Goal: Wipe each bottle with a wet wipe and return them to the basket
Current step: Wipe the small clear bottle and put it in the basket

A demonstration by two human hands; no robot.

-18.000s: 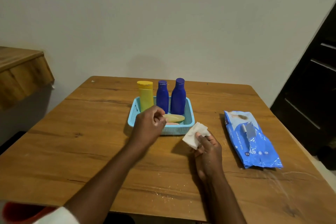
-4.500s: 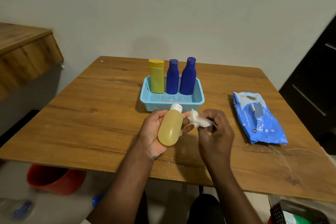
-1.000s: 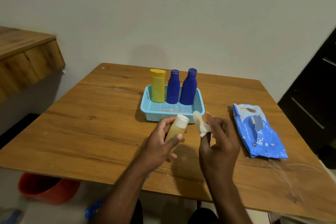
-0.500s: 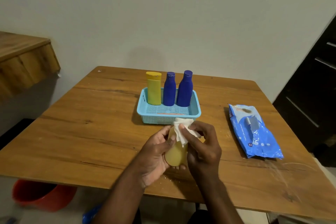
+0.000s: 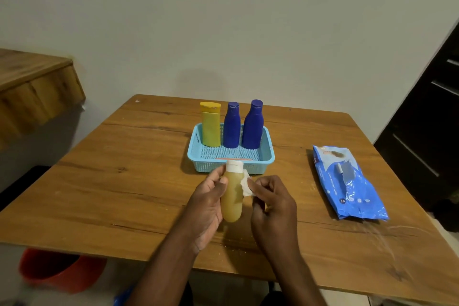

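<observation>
Your left hand [image 5: 207, 202] curls round the amber bottle [image 5: 232, 196], holding it above the counter [image 5: 124, 196]. The bottle's long axis runs away from you, white cap pointing toward the basket [image 5: 267, 156] just beyond your hands, rounded base toward you. Your right hand [image 5: 273, 208] pinches the crumpled wet wipe [image 5: 247, 185] between thumb and fingers, pressing it against the bottle's right side below the cap. In the basket's far half stand a yellow bottle [image 5: 210, 124] and two blue bottles [image 5: 232, 125], upright, caps up. Well to the right of your right hand lies the blue wipes pack [image 5: 347, 184], flat on the counter.
</observation>
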